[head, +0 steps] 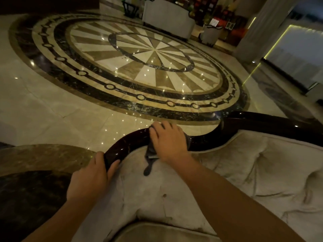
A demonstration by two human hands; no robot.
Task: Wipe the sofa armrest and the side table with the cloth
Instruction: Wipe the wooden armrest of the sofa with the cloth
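Two hands are working on one sofa armrest, with one cloth under the right hand.

One polished marble floor (43,109) with a round inlaid medallion is filling the upper view. One pale tufted sofa (262,172) is occupying the lower right, and one dark glossy wooden armrest (129,138) is curving along its top edge. One round marble side table (43,158) is sitting at the lower left, just beside the armrest end. The left hand (89,177) is gripping the lower end of the armrest, fingers curled over the wood. The right hand (167,142) is lying flat, fingers spread narrowly, pressing one dark grey cloth (150,154) onto the armrest. One loose tail of the cloth is hanging down onto the sofa upholstery.
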